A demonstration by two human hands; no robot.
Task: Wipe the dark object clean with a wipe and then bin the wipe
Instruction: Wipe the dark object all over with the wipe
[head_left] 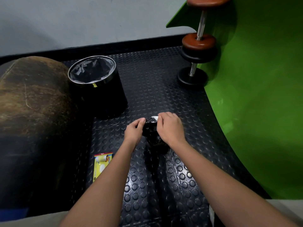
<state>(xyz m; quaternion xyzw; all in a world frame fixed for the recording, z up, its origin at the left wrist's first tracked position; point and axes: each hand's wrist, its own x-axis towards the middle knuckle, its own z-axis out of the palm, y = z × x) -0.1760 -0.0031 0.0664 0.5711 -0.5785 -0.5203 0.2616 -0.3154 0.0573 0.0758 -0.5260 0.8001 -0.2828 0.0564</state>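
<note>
Studded black rubber flooring [164, 82] runs up to a grey wall, with a green panel [262, 95] curving along the right. At its centre the dark object [151, 131], glossy and angular, sits between both hands. The left hand [134, 131] curls around its left side to steady it, while the right hand [170, 126] pinches a white wipe [155, 118] against its far top edge. To wipe well, I judge firm overlapping strokes matter, turning the object so that each face gets covered. A lined black bin [96, 86] waits nearby to the left, and a yellow wipe packet [100, 166] lies nearer the person.
</note>
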